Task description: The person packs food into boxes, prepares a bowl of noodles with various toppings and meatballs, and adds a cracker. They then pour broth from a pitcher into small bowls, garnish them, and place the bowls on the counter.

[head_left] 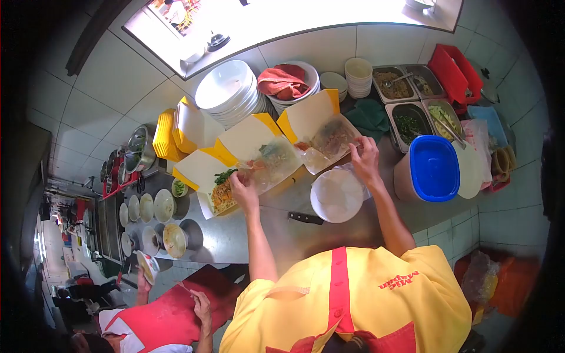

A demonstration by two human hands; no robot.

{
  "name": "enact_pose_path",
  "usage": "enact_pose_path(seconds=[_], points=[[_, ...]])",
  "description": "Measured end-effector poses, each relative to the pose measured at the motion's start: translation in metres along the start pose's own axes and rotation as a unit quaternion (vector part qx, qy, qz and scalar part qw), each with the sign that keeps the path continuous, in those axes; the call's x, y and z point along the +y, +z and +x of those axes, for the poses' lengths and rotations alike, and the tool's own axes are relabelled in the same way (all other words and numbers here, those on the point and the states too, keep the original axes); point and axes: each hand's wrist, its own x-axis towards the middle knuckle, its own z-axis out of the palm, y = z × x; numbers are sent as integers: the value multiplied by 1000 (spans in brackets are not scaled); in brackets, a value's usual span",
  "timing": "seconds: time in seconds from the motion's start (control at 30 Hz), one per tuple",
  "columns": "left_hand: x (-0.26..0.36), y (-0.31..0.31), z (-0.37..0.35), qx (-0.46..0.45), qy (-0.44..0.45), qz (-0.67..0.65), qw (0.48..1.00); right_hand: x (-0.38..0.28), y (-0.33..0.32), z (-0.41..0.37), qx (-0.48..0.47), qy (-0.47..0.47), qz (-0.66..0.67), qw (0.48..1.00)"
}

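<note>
Three open takeaway boxes with yellow outsides stand in a row on the steel counter. My left hand (244,191) is at the right edge of the left box (205,206), which holds rice, orange-topped food and greens; its fingers are pressed together, and what they grip is too small to name. Food and a clear plastic piece lie in the middle box (294,167). My right hand (366,157) pinches at the right rim of the right box (347,128), where food sits under clear plastic. Below that box is a white bowl (336,197).
A knife (305,218) lies on the counter (265,223). Behind are stacked plates (226,88), a red cloth (283,81) and metal food trays (408,120). A blue-lidded tub (434,169) stands right. Several bowls (165,206) and a co-worker in a red apron (170,315) are left.
</note>
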Motion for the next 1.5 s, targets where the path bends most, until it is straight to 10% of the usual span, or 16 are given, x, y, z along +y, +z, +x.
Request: enact_pose_path(seconds=[0.33,0.43,0.67,0.77,0.9,1.03,1.07,1.13,1.27,1.5], points=[[117,58,3,-93,245,-108,959,-29,-85,-132,-161,-108,27,981],[130,67,0,-166,281,65,943,-26,-128,-170,-282,-77,95,952],[156,-23,-156,41,109,-71,991,51,-212,-207,-523,111,75,842],[151,-49,-280,92,46,1,995,128,-235,-217,-580,41,22,813],[143,-46,-472,-53,-227,13,972,257,-281,-220,-682,41,-85,725],[157,24,-663,-275,-458,22,845,351,-334,-215,-652,-105,-457,596],[193,33,-665,-317,-521,-166,775,362,-351,-210,-646,-104,-408,637],[200,69,-743,-414,-493,67,762,372,-357,-194,-645,-115,-358,664],[196,101,-868,-483,-429,36,763,404,-337,-189,-446,-194,-186,853],[272,91,-891,-523,-565,72,634,418,-244,-153,-404,-371,-161,820]])
